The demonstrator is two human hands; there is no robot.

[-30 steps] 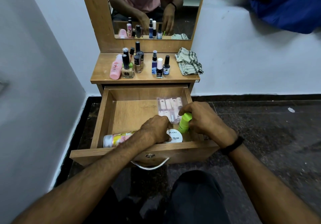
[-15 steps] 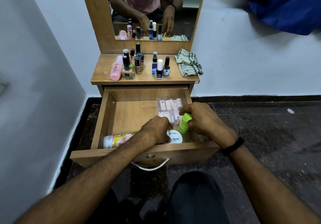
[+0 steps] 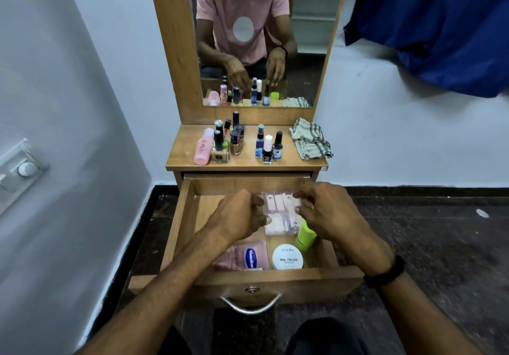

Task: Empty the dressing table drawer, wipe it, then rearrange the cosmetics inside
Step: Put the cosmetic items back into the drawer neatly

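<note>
The wooden drawer (image 3: pixel 248 281) is pulled open. A clear case of pink cosmetics (image 3: pixel 281 217) lies at its back right. My left hand (image 3: pixel 239 214) curls against the case's left edge and my right hand (image 3: pixel 327 211) pinches its right edge. Near the front lie a pink Vaseline bottle (image 3: pixel 245 255) and a white nail polish jar (image 3: pixel 287 257). A green bottle (image 3: pixel 305 237) stands by the right wall, free of both hands.
On the dressing table top (image 3: pixel 248 163) stand a pink bottle (image 3: pixel 203 148), several nail polish bottles (image 3: pixel 267 145) and a crumpled checked cloth (image 3: pixel 311 142). A mirror (image 3: pixel 261 38) rises behind. A wall lies close on the left, dark floor on the right.
My right hand has let go of the green bottle, which now stands in the drawer. Both hands moved back to the clear case. The view tilted up.
</note>
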